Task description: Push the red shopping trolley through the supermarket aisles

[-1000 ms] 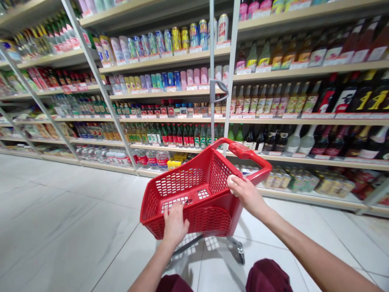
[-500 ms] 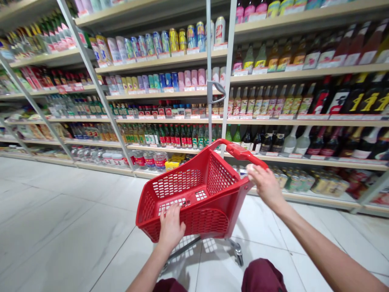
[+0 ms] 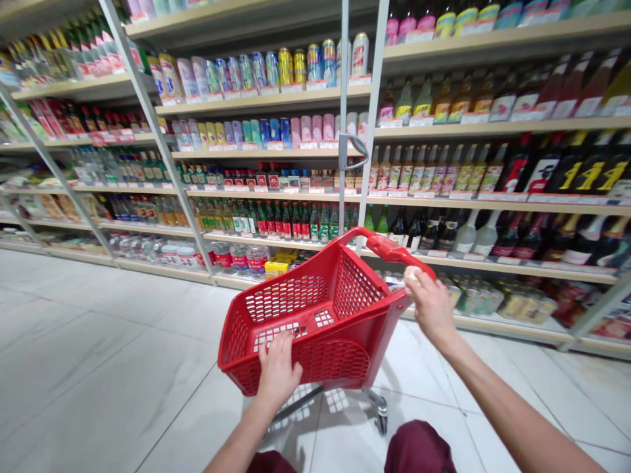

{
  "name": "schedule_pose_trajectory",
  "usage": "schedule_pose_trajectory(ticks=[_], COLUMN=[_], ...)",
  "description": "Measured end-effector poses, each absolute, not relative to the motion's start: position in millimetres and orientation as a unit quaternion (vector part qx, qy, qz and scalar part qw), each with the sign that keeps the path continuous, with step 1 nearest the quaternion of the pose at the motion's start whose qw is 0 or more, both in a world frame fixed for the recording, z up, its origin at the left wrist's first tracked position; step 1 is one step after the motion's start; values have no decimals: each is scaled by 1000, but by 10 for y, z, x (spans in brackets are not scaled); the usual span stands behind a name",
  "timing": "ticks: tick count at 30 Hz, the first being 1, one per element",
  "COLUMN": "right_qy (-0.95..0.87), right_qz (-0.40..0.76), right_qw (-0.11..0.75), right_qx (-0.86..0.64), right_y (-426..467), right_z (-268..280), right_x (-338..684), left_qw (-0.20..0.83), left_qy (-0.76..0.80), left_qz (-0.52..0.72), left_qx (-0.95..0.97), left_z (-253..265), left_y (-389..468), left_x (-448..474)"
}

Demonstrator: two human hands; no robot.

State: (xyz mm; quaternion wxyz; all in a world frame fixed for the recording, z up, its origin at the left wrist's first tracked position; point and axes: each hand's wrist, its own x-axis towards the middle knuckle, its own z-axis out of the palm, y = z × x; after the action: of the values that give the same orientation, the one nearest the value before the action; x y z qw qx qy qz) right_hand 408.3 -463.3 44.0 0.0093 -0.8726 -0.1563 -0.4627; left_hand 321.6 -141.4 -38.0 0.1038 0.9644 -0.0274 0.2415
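Note:
A red plastic shopping cart (image 3: 378, 345) with mesh sides stands before me, tilted across the view, and its basket holds nothing that I can see. My left hand (image 3: 279, 372) is closed over the near rim, fingers hooked to the inside and thumb outside. At the right end of the cart's red handle (image 3: 392, 251), my right hand (image 3: 432, 305) has its fingers wrapped round. Something small and white (image 3: 412, 273) shows at its fingertips; I cannot make out what. A grey pole with a hook-shaped grip (image 3: 351, 152) rises behind the cart.
Shelves (image 3: 276, 192) of bottles and cans run along the far side. Shrink-wrapped drink packs (image 3: 525, 303) sit on the lowest shelf at right. Pale tiled floor (image 3: 98, 368) spreads to the left. A caster wheel (image 3: 380, 417) and my maroon-clad knee (image 3: 419, 448) are close together.
The shelves and cart have shifted slightly in view, with the cart a little further left. Both hands keep their hold on it.

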Motion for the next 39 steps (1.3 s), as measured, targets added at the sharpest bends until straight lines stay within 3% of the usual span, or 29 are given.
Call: schedule_pose_trajectory(ticks=[4,11,16,22,28,35,39], right_qy=[-297,-114,-283,-138,-275,-62,-181], right_qz=[-408,-431,-354,-408,-357,-445,-416], right_qw=[-26,-11,-11,18,-3,-26,-26], right_qx=[-863,-895,-891,-902,-893,-893,-891], right_y=[-4420,-4747,-4412,-4694,-4600,-5330,-5146], right_z=[322,543,318,369,219,511,400], right_x=[3985,4016,3845,3824,3631,3632,3528], left_qw=[116,143,152,173,169,159,158], left_qy=[-29,-33,-32,-52,-70,-89,-93], left_qz=[237,234,219,206,214,223,222], left_qx=[964,961,963,962,960,958,958], left_z=[-372,-340,-315,-305,-333,-353,-326], left_y=[-1488,-1643,-1768,-1883,-1941,-1979,-2044], left_x=[3185,3134,3124,3091,3106,3105,3151])
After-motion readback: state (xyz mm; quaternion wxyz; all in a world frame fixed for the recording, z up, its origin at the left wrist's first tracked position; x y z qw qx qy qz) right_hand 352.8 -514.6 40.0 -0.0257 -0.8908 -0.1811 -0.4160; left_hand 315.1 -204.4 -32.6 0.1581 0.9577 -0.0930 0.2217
